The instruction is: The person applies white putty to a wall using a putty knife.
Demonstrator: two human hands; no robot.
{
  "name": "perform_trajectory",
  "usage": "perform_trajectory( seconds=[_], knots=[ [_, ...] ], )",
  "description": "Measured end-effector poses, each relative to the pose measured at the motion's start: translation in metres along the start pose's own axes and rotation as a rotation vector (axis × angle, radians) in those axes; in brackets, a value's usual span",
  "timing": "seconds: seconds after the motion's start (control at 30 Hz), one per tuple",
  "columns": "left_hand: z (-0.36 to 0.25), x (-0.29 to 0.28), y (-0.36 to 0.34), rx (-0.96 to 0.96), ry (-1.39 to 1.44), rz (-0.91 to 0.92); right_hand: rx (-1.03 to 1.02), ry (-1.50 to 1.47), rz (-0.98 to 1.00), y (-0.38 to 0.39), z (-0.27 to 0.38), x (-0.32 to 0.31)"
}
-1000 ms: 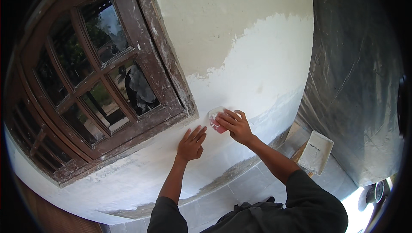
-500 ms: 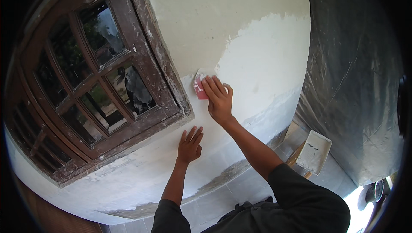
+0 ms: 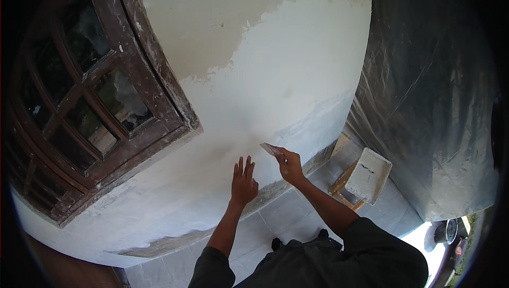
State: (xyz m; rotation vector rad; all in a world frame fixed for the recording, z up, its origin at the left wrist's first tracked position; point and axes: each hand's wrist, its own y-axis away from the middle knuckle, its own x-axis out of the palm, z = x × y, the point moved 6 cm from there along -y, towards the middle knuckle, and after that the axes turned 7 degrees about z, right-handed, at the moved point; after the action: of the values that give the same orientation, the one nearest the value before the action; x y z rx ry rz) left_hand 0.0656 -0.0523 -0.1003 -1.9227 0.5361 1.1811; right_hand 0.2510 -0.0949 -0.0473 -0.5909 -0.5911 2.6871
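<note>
My right hand (image 3: 290, 165) grips a flat putty scraper (image 3: 271, 149), seen nearly edge-on with its blade pointing up and left. The scraper stands close to the wall (image 3: 297, 70), off its surface as far as I can tell. To the left, my left hand (image 3: 244, 186) is empty, fingers stretched up and apart; whether its fingertips touch the wall I cannot tell. White filler coats the wall's middle and lower part, with a ragged upper edge against the beige surface.
A brown wooden window (image 3: 127, 86) with glass panes fills the left. On the right, a white-smeared tray (image 3: 369, 175) rests on a wooden stool (image 3: 342, 181). Dark plastic sheeting (image 3: 424, 92) hangs behind it. Grey floor tiles (image 3: 281, 219) run along the wall's foot, and a bucket (image 3: 448, 230) stands far right.
My right hand has come down and right with the scraper, away from the window's corner, and the scraper has turned edge-on. My left hand is slightly lower and further right. The view has shifted.
</note>
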Motion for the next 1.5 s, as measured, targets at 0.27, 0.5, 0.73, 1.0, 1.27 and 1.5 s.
perform_trajectory(
  seconds=[0.27,0.5,0.73,1.0,1.27,1.5],
  knots=[
    [-0.139,0.089,-0.106,0.078,0.264,-0.031,0.313,-0.221,-0.31,0.063,-0.133,-0.172],
    [-0.284,0.222,-0.158,0.111,0.443,0.08,0.561,-0.188,-0.468,0.165,-0.23,-0.332],
    [-0.382,0.343,-0.167,0.029,0.534,0.268,0.813,0.032,-0.506,0.263,-0.315,-0.445],
    [-0.394,0.449,-0.14,-0.139,0.458,0.458,0.951,0.357,-0.319,0.313,-0.385,-0.478],
    [-0.367,0.527,-0.114,-0.228,0.41,0.479,0.986,0.453,-0.18,0.307,-0.479,-0.467],
    [-0.341,0.586,-0.106,-0.302,0.388,0.485,0.644,0.592,-0.155,0.279,-0.553,-0.457]
  ],
)
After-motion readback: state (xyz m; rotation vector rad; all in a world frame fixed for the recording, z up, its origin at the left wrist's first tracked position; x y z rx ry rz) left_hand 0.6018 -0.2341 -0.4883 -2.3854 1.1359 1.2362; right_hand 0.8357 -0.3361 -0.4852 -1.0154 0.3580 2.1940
